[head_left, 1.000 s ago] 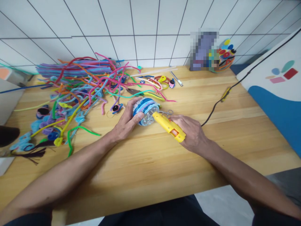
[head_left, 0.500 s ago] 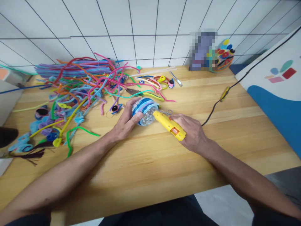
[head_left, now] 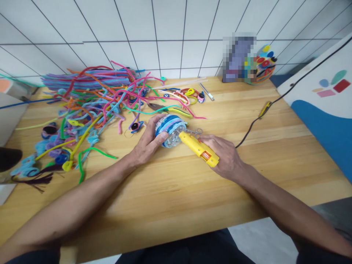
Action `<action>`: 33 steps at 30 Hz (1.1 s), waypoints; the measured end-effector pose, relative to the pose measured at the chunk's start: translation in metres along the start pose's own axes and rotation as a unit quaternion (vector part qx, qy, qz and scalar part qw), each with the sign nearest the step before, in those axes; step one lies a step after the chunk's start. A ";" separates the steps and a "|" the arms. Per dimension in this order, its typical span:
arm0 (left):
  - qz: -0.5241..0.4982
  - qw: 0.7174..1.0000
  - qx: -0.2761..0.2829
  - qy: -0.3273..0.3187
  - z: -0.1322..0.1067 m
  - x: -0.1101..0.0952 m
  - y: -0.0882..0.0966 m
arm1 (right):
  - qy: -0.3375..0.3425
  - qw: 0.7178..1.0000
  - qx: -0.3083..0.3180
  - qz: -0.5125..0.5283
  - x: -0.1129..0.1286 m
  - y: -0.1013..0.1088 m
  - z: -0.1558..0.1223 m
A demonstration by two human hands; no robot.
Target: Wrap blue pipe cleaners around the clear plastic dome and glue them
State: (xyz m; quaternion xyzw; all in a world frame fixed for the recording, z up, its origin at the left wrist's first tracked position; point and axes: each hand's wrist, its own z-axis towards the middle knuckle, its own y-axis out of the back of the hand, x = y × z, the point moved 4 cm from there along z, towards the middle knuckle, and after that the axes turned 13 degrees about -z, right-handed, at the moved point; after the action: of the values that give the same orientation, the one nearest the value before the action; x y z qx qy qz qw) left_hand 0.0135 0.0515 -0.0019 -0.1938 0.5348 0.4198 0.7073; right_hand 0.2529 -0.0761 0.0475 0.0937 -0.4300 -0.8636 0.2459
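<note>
My left hand (head_left: 150, 141) is closed round a clear ball (head_left: 176, 136) partly wrapped in blue, light blue and lilac pipe cleaners (head_left: 171, 124). The bare, see-through part of the ball faces right. A yellow hot glue gun (head_left: 199, 149) is in my right hand (head_left: 224, 156), its nozzle end at the ball's clear side; whether the tip touches cannot be made out. Just behind the glue gun lie small scissors (head_left: 195, 131), partly hidden. Pliers with yellow-green handles (head_left: 170, 109) rest beyond the ball.
A tangled heap of coloured pipe cleaners (head_left: 90, 99) covers the table's left side. Near the wall lie a utility knife (head_left: 206, 91) and a small eyed figure (head_left: 201, 96). A black cord (head_left: 249, 128) with a yellow cutter (head_left: 265, 109) beside it crosses the right side.
The view has shifted very slightly. Both hands keep their hold, and the ball and glue gun stay almost in place, the ball perhaps turned a little.
</note>
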 end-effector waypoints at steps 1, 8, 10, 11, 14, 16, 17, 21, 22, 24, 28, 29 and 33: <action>0.000 1.000 0.000 0.001 0.000 0.000 0.000 | 0.000 1.000 -0.001 0.000 0.000 0.000 0.000; 0.000 1.000 -0.003 0.005 0.000 -0.001 0.000 | -0.021 1.000 0.007 0.019 -0.002 -0.002 -0.001; 0.003 1.000 -0.003 0.003 0.000 -0.001 0.000 | -0.015 1.000 0.010 0.018 -0.001 -0.002 -0.002; 0.006 1.000 -0.003 0.003 0.000 -0.001 0.000 | -0.011 1.000 0.010 0.018 0.000 -0.002 -0.002; 0.009 1.000 -0.006 0.004 0.000 -0.001 0.000 | -0.013 1.000 0.007 0.017 0.000 -0.002 -0.003; 0.008 1.000 -0.007 0.006 0.000 0.000 0.000 | -0.027 0.999 0.013 0.018 -0.003 -0.003 -0.004; 0.007 1.000 -0.008 0.007 0.000 0.000 0.000 | -0.032 0.999 0.017 0.018 -0.003 -0.003 -0.004; 0.007 1.000 -0.002 0.000 0.000 0.000 0.000 | -0.031 0.999 0.022 0.027 -0.002 -0.003 -0.003; 0.008 1.000 0.000 -0.004 0.000 -0.001 -0.001 | -0.027 0.999 0.020 0.032 0.000 -0.003 -0.003; 0.007 1.000 0.006 -0.011 0.001 -0.001 -0.001 | -0.018 0.999 0.019 0.039 0.003 -0.002 -0.002; 0.009 1.000 0.003 -0.013 0.001 -0.002 -0.001 | -0.025 0.999 0.025 0.040 0.003 -0.002 -0.003; 0.010 1.000 0.001 -0.010 0.001 -0.001 -0.001 | -0.032 0.998 0.028 0.041 0.001 -0.003 -0.004; 0.008 1.000 -0.005 0.001 0.000 -0.001 0.000 | -0.045 0.998 0.037 0.031 -0.004 -0.004 -0.005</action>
State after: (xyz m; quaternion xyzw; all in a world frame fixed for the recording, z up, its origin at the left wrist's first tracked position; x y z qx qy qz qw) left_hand 0.0138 0.0513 -0.0012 -0.1932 0.5346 0.4284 0.7024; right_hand 0.2573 -0.0757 0.0409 0.0500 -0.4747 -0.8427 0.2491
